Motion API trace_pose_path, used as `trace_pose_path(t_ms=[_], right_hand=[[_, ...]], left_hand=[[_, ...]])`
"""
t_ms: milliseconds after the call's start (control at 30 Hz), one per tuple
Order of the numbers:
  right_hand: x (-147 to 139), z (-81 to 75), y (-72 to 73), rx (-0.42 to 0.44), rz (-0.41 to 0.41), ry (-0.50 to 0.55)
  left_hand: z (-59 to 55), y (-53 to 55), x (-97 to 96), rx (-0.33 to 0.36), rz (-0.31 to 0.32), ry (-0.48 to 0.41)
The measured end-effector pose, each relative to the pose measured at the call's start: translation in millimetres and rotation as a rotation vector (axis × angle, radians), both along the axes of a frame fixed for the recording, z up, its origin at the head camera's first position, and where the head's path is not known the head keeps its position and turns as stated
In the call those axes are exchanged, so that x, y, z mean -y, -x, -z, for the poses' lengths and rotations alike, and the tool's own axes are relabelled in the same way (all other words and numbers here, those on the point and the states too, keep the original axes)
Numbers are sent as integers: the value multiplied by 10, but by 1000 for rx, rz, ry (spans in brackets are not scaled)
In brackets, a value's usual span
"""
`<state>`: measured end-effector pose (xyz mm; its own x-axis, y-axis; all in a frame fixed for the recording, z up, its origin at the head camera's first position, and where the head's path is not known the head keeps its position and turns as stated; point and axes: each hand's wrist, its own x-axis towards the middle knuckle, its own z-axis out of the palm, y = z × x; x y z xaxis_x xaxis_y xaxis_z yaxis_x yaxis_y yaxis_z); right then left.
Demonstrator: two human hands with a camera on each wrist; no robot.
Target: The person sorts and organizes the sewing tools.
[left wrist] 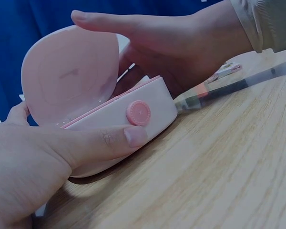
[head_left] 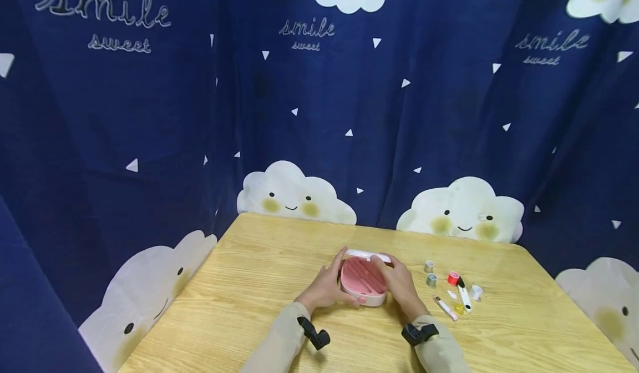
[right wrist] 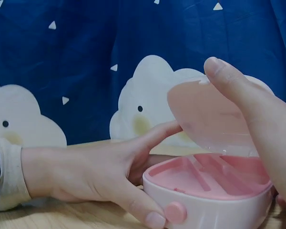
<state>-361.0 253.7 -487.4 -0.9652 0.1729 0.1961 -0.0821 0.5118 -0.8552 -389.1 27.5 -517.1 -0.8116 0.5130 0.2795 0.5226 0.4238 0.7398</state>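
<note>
Pink box (head_left: 363, 282) | lid up; left hand (head_left: 326, 288), right hand (head_left: 399, 284) each grip a side

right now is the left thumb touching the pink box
Touching. The left wrist view shows the left hand's thumb pressed flat along the front wall of the pink box, just under its round button.
</note>
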Motion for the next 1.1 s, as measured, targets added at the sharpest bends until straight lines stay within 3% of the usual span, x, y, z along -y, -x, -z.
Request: trace_pose_path(t_ms=[567,1100], right_hand=[[-9,-40,39,3,24,-43],[-6,-131,93,118,7,23]], left_hand=[[-45,-54,-9,0,-11,18],[-38,-40,2,6,-17,5]])
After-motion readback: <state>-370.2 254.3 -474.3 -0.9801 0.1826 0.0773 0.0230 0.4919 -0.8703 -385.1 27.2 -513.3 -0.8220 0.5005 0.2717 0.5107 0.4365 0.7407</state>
